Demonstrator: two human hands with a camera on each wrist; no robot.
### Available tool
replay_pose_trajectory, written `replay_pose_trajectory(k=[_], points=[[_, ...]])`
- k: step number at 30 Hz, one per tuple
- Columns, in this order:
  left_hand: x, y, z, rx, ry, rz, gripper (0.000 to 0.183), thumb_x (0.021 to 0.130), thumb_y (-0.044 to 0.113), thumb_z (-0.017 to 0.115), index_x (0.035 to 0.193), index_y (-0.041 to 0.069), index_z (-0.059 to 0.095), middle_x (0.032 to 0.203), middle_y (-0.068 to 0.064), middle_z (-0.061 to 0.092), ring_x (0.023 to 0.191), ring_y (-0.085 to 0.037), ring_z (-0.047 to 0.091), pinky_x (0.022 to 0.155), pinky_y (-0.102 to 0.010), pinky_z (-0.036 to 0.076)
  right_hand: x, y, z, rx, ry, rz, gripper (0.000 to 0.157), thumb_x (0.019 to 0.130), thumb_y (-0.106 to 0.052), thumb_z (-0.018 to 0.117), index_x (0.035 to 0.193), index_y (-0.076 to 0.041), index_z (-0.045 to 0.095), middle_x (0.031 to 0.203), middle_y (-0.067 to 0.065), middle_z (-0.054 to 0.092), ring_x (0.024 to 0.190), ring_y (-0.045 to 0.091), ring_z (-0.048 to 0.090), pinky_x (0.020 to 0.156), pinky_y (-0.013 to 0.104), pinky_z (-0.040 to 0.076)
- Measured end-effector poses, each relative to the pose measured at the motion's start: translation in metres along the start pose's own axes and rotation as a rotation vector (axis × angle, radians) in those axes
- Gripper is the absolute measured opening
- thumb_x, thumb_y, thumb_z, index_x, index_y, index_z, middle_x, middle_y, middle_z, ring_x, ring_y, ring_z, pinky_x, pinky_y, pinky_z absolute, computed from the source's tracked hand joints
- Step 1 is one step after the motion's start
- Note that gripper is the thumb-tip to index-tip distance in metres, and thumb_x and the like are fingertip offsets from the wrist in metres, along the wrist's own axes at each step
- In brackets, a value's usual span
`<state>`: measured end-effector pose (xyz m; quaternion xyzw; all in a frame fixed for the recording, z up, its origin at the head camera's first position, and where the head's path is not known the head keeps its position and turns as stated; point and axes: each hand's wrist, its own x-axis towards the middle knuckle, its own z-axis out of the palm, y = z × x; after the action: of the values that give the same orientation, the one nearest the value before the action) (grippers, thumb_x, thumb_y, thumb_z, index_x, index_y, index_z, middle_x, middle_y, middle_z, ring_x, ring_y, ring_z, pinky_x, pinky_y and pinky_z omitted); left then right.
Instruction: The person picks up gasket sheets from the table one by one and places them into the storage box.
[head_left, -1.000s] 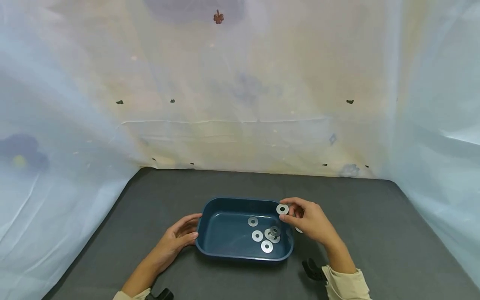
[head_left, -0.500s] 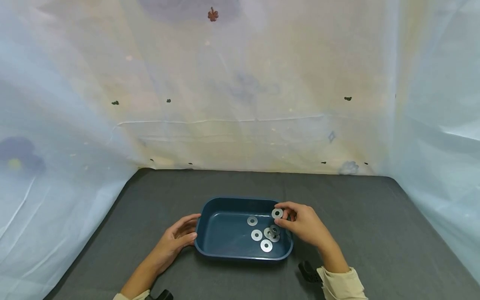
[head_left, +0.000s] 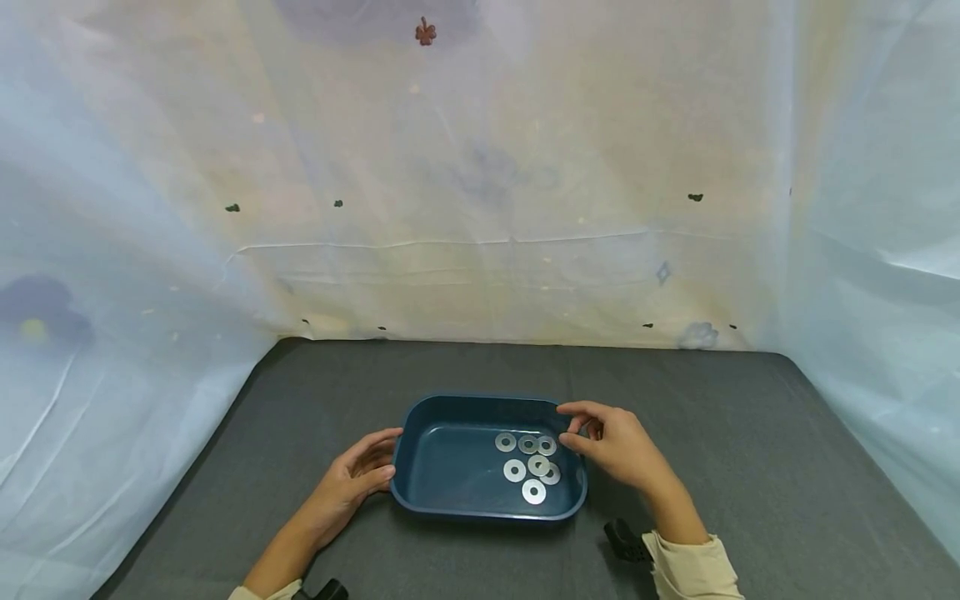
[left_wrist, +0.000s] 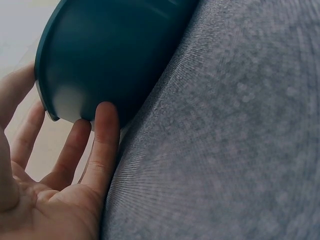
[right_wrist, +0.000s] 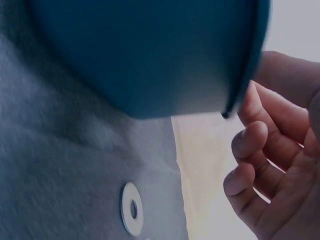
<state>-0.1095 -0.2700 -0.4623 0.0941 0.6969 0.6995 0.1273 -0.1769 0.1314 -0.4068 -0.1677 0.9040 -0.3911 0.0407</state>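
Observation:
A dark blue rectangular tray [head_left: 465,492] stands on the grey cloth, with several flat metal washers [head_left: 534,492] lying in its right half. Some of the washers overlap. At the tray's left end, my left hand [head_left: 352,473] touches the outer wall with its fingertips, the fingers fairly straight in the left wrist view. Over the right rim hovers my right hand [head_left: 618,446], thumb and index finger apart, nothing between them. Another washer [right_wrist: 132,209] lies on the cloth outside the tray in the right wrist view; in the head view the right hand hides it.
Grey cloth [head_left: 337,375] covers the table around the tray. A pale patterned sheet [head_left: 480,167] hangs behind the table and along both sides. Black wrist straps [head_left: 626,540] show by the beige sleeves.
The right hand carried a washer left over the tray and let it go; it now lies among the others. The hand has since drawn slightly right. The left hand stays at the tray's end.

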Motion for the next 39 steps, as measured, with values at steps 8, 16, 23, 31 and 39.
replay_pose_trajectory(k=[8, 16, 23, 31, 39], points=[[0.001, -0.001, 0.003, -0.009, 0.005, -0.002, 0.056, 0.102, 0.011, 0.054, 0.154, 0.007, 0.032, 0.136, -0.007, 0.05, 0.114, -0.009, 0.06, 0.088, -0.032, 0.056, -0.007, 0.019, -0.02, -0.002, 0.028, 0.005, 0.037, 0.09, -0.024, 0.074, 0.124, -0.012, 0.067, 0.087, -0.004, 0.064, 0.067, 0.009, 0.05, 0.055, 0.024, 0.04], [0.002, -0.002, 0.003, -0.017, -0.015, 0.03, 0.055, 0.102, 0.01, 0.053, 0.153, 0.005, 0.032, 0.135, -0.005, 0.052, 0.114, -0.009, 0.06, 0.088, -0.031, 0.056, -0.014, 0.037, -0.041, -0.029, -0.003, 0.072, 0.042, 0.092, -0.028, 0.072, 0.13, -0.01, 0.064, 0.094, 0.0, 0.065, 0.071, 0.01, 0.053, 0.058, 0.025, 0.043], [0.004, -0.001, 0.004, -0.017, 0.007, 0.009, 0.055, 0.102, 0.009, 0.053, 0.153, 0.007, 0.034, 0.135, -0.004, 0.052, 0.114, -0.009, 0.06, 0.088, -0.032, 0.056, -0.021, 0.054, -0.05, -0.057, 0.0, 0.117, 0.044, 0.092, -0.031, 0.071, 0.13, -0.009, 0.063, 0.098, 0.001, 0.065, 0.074, 0.011, 0.056, 0.06, 0.027, 0.043], [0.002, -0.002, 0.0, -0.01, 0.017, -0.016, 0.056, 0.102, 0.011, 0.054, 0.154, 0.01, 0.033, 0.136, -0.001, 0.052, 0.115, -0.009, 0.06, 0.089, -0.033, 0.056, -0.019, 0.076, -0.036, -0.112, -0.016, 0.204, 0.037, 0.087, -0.023, 0.077, 0.119, -0.005, 0.068, 0.086, -0.002, 0.061, 0.073, 0.011, 0.051, 0.065, 0.028, 0.038], [0.002, -0.001, 0.0, 0.0, 0.019, -0.019, 0.056, 0.102, 0.012, 0.055, 0.154, 0.01, 0.034, 0.137, -0.004, 0.051, 0.116, -0.009, 0.059, 0.089, -0.033, 0.056, -0.016, 0.078, -0.03, -0.118, 0.03, 0.26, 0.028, 0.086, -0.02, 0.077, 0.109, -0.006, 0.071, 0.084, 0.0, 0.057, 0.074, 0.015, 0.048, 0.067, 0.031, 0.035]])
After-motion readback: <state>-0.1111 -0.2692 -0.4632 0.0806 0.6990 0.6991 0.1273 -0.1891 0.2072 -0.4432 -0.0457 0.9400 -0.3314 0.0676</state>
